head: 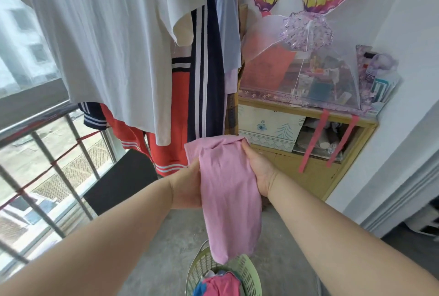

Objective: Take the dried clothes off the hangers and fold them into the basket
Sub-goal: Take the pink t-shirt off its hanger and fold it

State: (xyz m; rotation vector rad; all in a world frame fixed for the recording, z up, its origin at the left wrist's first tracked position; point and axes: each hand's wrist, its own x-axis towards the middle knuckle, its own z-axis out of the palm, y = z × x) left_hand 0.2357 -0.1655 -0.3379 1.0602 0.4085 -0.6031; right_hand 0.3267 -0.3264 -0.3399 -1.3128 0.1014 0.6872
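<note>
Left hand, right hand are both clutching the pink garment; best keeping edges aligned, lowering into the six o'clock basket.

The pink garment gripped by the left hand and the right hand is soft, matt cloth, and the green basket below the hands is smooth perforated plastic. Beyond and above the hands hangs more matt cloth: a thin, faintly crinkled white shirt, navy trousers with white stripes, and an orange-red garment. Left of the hands the railing is dull grey metal, under them the floor is rough bare concrete, and to their right the cabinet is worn yellowish wood topped by a sheer mesh cover.
</note>
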